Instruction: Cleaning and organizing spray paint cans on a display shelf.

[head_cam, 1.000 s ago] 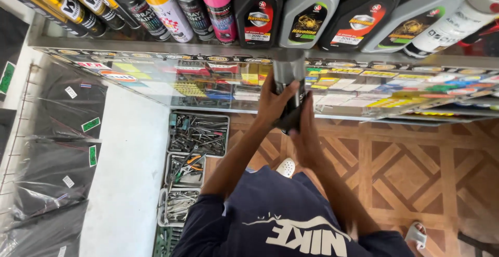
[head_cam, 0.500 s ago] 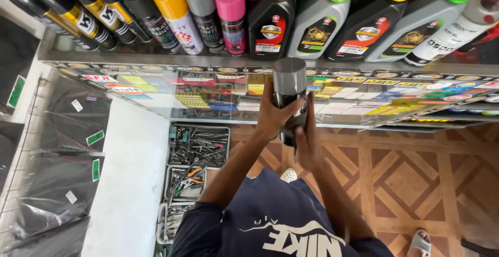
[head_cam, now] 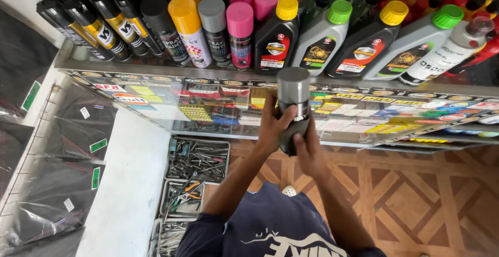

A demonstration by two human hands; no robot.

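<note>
Both of my hands hold one spray can (head_cam: 292,95) with a grey cap and a dark body, upright, just in front of a glass shelf (head_cam: 156,72). My left hand (head_cam: 272,124) wraps the can's left side. My right hand (head_cam: 308,150) grips its lower right side and base. On the shelf behind stand several spray cans with yellow, grey and pink caps (head_cam: 240,33) and a row of oil bottles (head_cam: 321,41) with yellow and green caps.
Trays of loose hand tools (head_cam: 196,159) sit low at the left beside a white ledge (head_cam: 130,189). Dark plastic-wrapped packs (head_cam: 57,179) hang at the far left. A patterned wooden floor (head_cam: 416,200) lies below. The shelf's front edge carries colourful stickers (head_cam: 364,111).
The can has risen from below the shelf edge to in front of it, and its grey cap now shows fully. My view has shifted closer to the shelf.
</note>
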